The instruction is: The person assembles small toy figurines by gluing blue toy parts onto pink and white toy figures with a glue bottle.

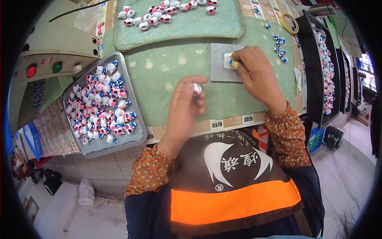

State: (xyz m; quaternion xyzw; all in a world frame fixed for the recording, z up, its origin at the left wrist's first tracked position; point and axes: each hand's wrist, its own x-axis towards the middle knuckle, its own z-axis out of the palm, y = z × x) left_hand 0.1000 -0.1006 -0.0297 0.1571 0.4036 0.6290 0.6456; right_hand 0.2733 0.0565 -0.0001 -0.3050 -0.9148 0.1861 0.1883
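My left hand [181, 109] is curled over the green work cloth, its thumb and fingers closed on a small white figurine head [197, 89]. Further right, my right hand [256, 75] pinches a tiny blue figurine body [231, 62] against a small white pad [227, 56]. That pad lies on a flat grey plate [218, 74]. Yellow tape [235, 67] wraps a fingertip of my right hand. Beyond the plate to the right, several small blue figurine bodies [281, 53] lie on the cloth. The underside of the piece in my right hand is hidden.
At left, a metal tray [140, 137] holds many white, pink and blue figurines. Loose white-and-pink heads [165, 18] lie on a green board [179, 34] at the back. A tape roll [289, 24] and a black bin [314, 85] of figurines are at right; a machine [59, 51] stands left.
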